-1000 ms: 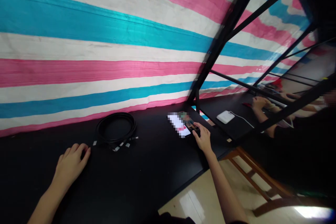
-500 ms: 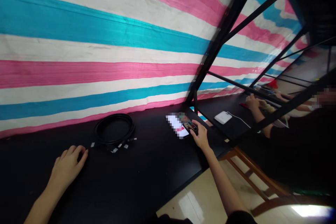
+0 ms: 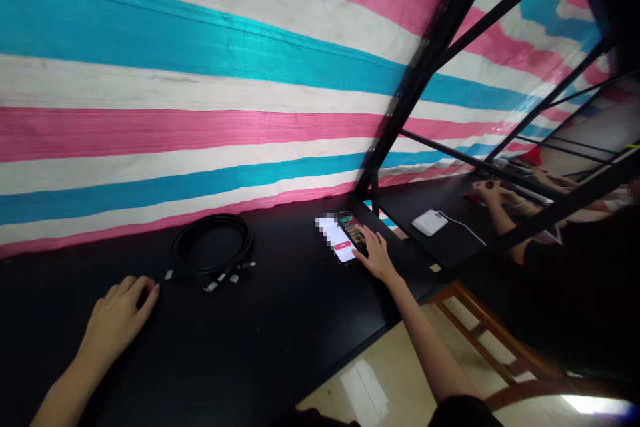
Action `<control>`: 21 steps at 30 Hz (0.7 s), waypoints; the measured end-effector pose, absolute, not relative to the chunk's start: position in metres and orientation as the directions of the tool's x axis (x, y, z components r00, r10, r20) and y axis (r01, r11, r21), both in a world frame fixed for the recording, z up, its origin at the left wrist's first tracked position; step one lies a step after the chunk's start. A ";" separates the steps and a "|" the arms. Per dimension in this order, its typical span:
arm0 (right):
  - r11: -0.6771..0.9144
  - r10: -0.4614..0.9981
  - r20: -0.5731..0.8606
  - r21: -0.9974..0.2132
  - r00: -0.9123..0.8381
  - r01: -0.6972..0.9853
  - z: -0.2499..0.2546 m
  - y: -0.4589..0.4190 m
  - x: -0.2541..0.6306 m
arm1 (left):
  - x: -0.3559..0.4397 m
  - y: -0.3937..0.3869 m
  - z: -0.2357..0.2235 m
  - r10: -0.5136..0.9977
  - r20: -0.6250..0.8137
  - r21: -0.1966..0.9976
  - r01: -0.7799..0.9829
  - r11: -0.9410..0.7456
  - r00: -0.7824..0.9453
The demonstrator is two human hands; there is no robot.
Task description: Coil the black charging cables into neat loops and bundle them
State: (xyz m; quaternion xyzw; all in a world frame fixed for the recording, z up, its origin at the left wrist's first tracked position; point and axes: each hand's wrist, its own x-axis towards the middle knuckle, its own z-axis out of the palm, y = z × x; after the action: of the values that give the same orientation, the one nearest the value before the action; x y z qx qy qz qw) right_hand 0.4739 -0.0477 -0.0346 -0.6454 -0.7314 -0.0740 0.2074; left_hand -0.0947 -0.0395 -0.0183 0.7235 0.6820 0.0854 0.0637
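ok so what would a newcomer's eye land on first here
Probably the striped pink, blue and white sheet filling the background behind the black desk. Next, the bright phone screen beside the right grip, then the coiled black cable further left on the desk.

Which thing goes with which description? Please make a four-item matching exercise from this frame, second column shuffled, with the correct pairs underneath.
1. Cable
2. Dark-screened phone
3. Boxy device
4. Chair

A. White, beyond the black frame
B. Looped, near the left hand
C. Brown, above the pale floor
D. At the right hand

Pairs: 1-B, 2-D, 3-A, 4-C
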 end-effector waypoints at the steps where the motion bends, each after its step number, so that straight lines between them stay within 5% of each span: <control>1: 0.151 0.918 0.390 -0.165 -0.076 0.975 -0.035 -0.047 0.474 | -0.095 -0.040 -0.018 0.998 0.026 0.213 0.975 -0.059 0.055; 21: 0.143 0.855 0.519 -0.234 -0.001 0.962 -0.041 -0.047 0.480 | -0.093 -0.042 -0.013 0.994 0.079 0.225 0.971 -0.086 0.070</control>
State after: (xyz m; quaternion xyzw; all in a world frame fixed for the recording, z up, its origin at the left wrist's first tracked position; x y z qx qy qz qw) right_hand 0.4800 -0.0471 -0.0414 -0.6478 -0.7011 -0.0944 0.2827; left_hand -0.0931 -0.0417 -0.0130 0.7293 0.6736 0.1062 0.0562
